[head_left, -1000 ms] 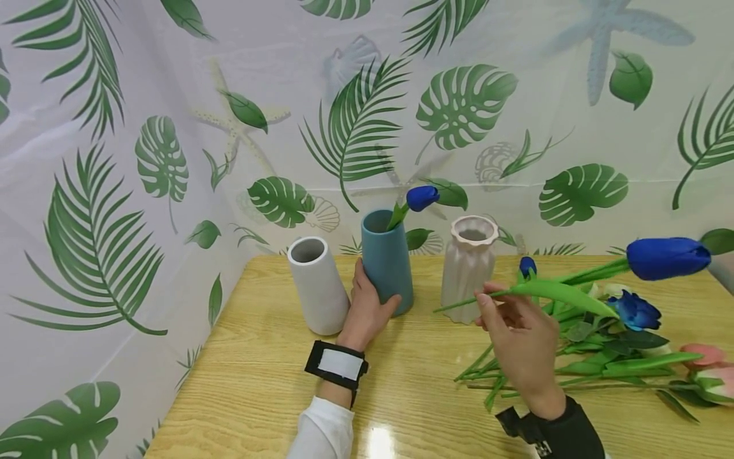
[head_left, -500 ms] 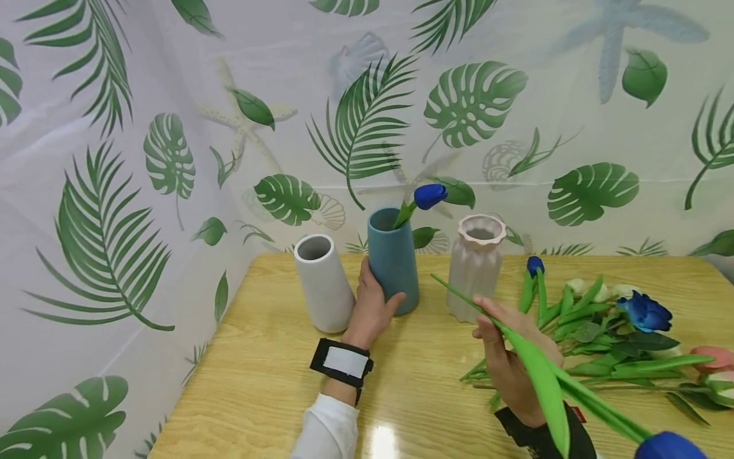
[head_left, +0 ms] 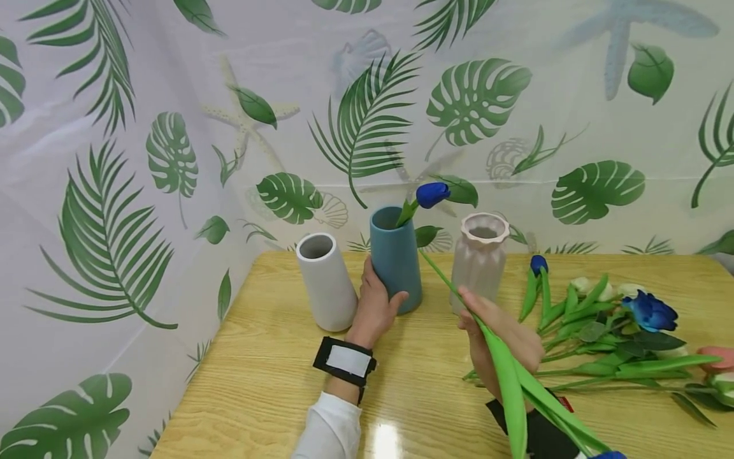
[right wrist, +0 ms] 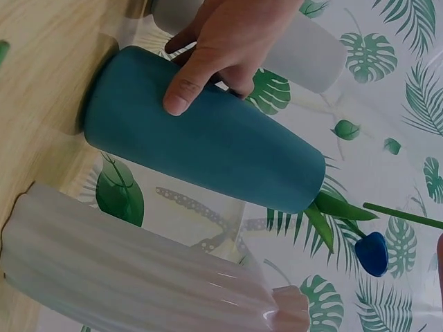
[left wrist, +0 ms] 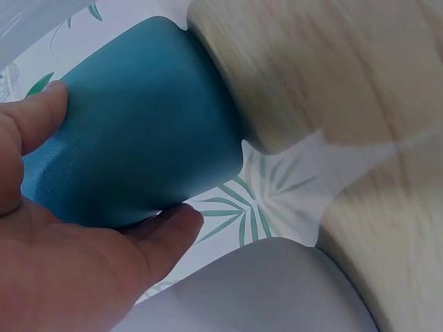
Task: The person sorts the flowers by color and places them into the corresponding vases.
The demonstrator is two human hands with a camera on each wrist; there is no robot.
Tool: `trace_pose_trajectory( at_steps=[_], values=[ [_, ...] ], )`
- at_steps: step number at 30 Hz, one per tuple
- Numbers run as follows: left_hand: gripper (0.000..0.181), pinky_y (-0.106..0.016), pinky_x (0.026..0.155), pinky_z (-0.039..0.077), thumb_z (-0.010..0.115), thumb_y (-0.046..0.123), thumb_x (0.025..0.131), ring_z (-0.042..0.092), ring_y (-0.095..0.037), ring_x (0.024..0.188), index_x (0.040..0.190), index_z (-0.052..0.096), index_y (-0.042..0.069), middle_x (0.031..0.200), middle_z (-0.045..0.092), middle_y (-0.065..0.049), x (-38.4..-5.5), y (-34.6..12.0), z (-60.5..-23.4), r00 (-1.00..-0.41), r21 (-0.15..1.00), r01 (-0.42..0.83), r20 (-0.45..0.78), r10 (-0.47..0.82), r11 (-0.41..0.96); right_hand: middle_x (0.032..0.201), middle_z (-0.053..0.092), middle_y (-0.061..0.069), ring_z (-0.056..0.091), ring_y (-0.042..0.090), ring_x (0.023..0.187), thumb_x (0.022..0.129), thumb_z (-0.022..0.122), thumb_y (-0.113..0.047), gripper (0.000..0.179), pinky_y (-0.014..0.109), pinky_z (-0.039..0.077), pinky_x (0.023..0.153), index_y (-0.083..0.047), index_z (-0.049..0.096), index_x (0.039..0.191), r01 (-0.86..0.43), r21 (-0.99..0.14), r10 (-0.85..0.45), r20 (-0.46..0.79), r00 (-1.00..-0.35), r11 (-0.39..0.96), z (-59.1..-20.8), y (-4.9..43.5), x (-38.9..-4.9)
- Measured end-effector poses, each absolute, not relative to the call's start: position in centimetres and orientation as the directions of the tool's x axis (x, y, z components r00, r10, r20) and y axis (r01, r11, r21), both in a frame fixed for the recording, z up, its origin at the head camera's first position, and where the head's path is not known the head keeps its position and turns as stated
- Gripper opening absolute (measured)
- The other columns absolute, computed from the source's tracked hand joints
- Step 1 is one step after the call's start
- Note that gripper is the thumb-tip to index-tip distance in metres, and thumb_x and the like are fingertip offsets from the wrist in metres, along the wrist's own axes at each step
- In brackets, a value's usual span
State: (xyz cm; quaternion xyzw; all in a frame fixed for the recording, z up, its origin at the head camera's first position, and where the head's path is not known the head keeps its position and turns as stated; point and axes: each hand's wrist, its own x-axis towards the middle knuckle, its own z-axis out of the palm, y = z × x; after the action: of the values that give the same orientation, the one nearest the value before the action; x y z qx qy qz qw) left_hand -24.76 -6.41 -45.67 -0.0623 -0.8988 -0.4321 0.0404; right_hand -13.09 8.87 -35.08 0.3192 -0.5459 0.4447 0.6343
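The left hand grips the blue vase, one tulip already in it; the right hand holds a second tulip, not yet in (I see more flowers on the table).

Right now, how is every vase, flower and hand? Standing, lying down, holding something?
White vase: standing, no flower poking out
Blue vase: standing
Vase tulip: poking out of the blue vase, leaning over its rim
Pale pink vase: standing, no flower poking out
Held tulip: stem not in any vase
Other flowers: lying on the table
Left hand: gripping the blue vase
Right hand: holding the held tulip
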Motion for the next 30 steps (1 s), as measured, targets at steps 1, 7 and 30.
trace_pose_trajectory(
  at_steps=[1, 7, 30],
  values=[
    [0.098, -0.051, 0.114, 0.032, 0.068, 0.026, 0.096, 0.029, -0.04, 0.144, 0.157, -0.004, 0.004, 0.16, 0.018, -0.026, -24.8, -6.4, -45.6, -0.989, 0.77, 0.148, 0.128, 0.077, 0.621, 0.113, 0.072, -0.003, 0.069, -0.002, 0.086, 0.097, 0.065, -0.015, 0.023, 0.012, 0.05, 0.068, -0.007, 0.074, 0.117, -0.916, -0.082, 0.216, 0.976, 0.006, 0.394, -34.9, 8.7, -13.2],
    [0.098, -0.051, 0.113, 0.034, 0.069, 0.026, 0.095, 0.031, -0.04, 0.143, 0.157, -0.003, 0.002, 0.159, 0.019, -0.027, -24.8, -6.4, -45.6, -0.989, 0.762, 0.143, 0.125, 0.073, 0.631, 0.113, 0.073, -0.002, 0.065, 0.018, 0.058, 0.096, 0.066, -0.015, 0.024, 0.02, 0.049, 0.061, -0.008, 0.074, 0.118, -0.905, -0.053, 0.198, 0.98, 0.035, 0.422, -34.7, 8.1, -14.7],
    [0.097, -0.054, 0.11, 0.035, 0.071, 0.021, 0.094, 0.035, -0.045, 0.139, 0.155, -0.001, -0.001, 0.154, 0.023, -0.032, -24.9, -6.4, -45.9, -0.977, 0.743, 0.206, 0.194, 0.089, 0.637, 0.097, 0.074, 0.018, 0.071, 0.029, 0.077, 0.102, 0.057, -0.026, 0.036, 0.027, 0.055, 0.071, 0.004, 0.07, 0.116, -0.857, -0.191, 0.011, 0.977, -0.211, 0.478, -37.3, 8.3, -21.2]
  ],
)
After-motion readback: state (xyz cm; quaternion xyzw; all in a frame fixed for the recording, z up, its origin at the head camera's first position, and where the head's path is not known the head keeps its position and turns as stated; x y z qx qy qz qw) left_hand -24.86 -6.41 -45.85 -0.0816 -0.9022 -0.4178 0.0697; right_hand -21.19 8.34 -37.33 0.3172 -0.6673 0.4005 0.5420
